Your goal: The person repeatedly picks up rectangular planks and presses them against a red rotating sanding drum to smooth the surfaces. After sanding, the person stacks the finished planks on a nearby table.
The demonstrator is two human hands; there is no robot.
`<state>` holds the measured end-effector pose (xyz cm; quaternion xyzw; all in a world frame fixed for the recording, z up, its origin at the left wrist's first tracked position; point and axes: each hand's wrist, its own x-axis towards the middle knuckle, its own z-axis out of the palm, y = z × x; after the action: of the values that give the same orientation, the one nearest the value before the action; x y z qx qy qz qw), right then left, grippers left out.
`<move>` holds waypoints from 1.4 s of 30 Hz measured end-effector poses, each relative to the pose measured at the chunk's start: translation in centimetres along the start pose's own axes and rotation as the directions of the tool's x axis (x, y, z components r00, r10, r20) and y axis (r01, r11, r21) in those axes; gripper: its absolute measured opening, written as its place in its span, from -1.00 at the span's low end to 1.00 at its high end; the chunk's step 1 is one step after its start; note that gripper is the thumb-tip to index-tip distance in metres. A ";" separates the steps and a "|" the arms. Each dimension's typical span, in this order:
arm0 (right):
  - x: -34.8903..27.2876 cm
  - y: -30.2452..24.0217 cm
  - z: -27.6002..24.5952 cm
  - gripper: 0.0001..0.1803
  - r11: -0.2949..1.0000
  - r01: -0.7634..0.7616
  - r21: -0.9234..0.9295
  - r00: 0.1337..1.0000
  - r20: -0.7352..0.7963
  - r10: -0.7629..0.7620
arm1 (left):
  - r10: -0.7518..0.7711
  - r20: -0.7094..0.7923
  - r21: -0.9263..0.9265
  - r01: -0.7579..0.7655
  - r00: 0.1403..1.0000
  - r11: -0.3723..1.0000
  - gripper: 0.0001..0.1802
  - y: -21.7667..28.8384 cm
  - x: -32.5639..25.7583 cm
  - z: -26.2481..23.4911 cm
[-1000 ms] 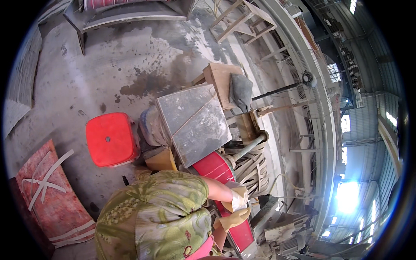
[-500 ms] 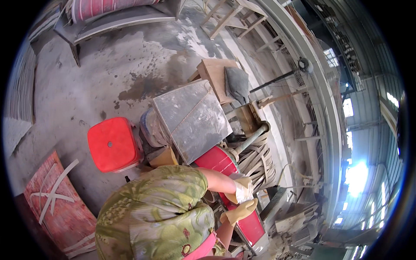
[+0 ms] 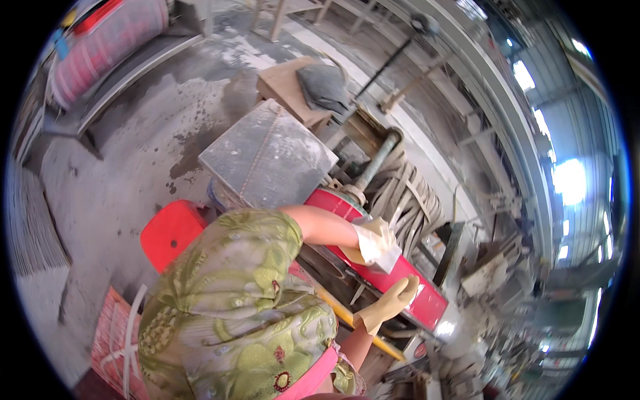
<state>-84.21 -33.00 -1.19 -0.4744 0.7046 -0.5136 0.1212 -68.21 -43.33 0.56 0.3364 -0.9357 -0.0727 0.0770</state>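
Observation:
My left hand [image 3: 375,240], in a cream rubber glove, is closed around a small pale rectangular block [image 3: 387,262]. It holds the block at the long red belt-like strip [image 3: 428,305] of a machine; whether the two touch, I cannot tell. My right hand [image 3: 388,305] wears a similar glove and is apart from the block, beside the strip's near edge. Its fingers are stretched out and the thumb stands away, with nothing visible in it. A yellow bar [image 3: 331,303] runs along the machine's near side, partly behind my clothing.
A grey slab [image 3: 270,157] lies left of the machine, near a red stool [image 3: 172,233]. Beyond the strip are a metal shaft [image 3: 379,160] and a bundle of flat belts [image 3: 407,193]. A wooden bench [image 3: 287,83] carries a dark cloth-like bundle [image 3: 321,87]. Rubble [image 3: 487,273] is piled at right.
My right hand has moved away from my left hand and the block, toward me. My left hand still grips the block. The whole view has shifted and turned.

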 end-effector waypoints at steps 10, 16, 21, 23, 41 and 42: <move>-25.8 7.6 -15.3 -0.56 0.714 -0.696 0.077 0.447 -0.730 0.516 | 0.171 -0.218 -0.146 -0.206 0.961 0.968 -0.43 -4.5 -0.4 0.5; -53.5 10.8 -10.4 -0.60 -0.019 -0.916 0.401 -0.323 -0.708 0.629 | -0.031 0.014 -0.007 0.031 0.999 0.999 0.02 -6.4 -1.7 -2.2; -68.1 13.7 1.5 -0.55 -0.284 -0.682 0.674 -0.713 -0.525 0.465 | -0.035 0.243 -0.283 0.105 0.969 0.953 -0.05 -4.6 0.6 -1.8; -64.2 10.4 -0.8 -0.55 -0.208 -0.766 0.609 -0.604 -0.570 0.557 | -0.058 0.047 -0.217 0.067 0.997 0.974 -0.06 -5.2 -1.2 -1.3; -74.2 -1.3 -7.4 -0.46 0.287 -0.424 0.859 -0.639 -0.508 0.577 | 0.943 0.292 -0.415 -0.866 0.162 0.277 -0.01 48.8 -17.5 1.2; -76.2 -1.5 -4.7 -0.47 0.299 -0.378 0.876 -0.690 -0.482 0.540 | 0.961 0.271 -0.398 -0.902 0.057 0.165 0.01 52.3 -19.1 2.0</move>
<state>-46.85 30.24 -22.00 0.5999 0.6100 -0.5035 -0.1200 -86.35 8.99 6.65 -0.3803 -0.9083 -0.1410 -0.1023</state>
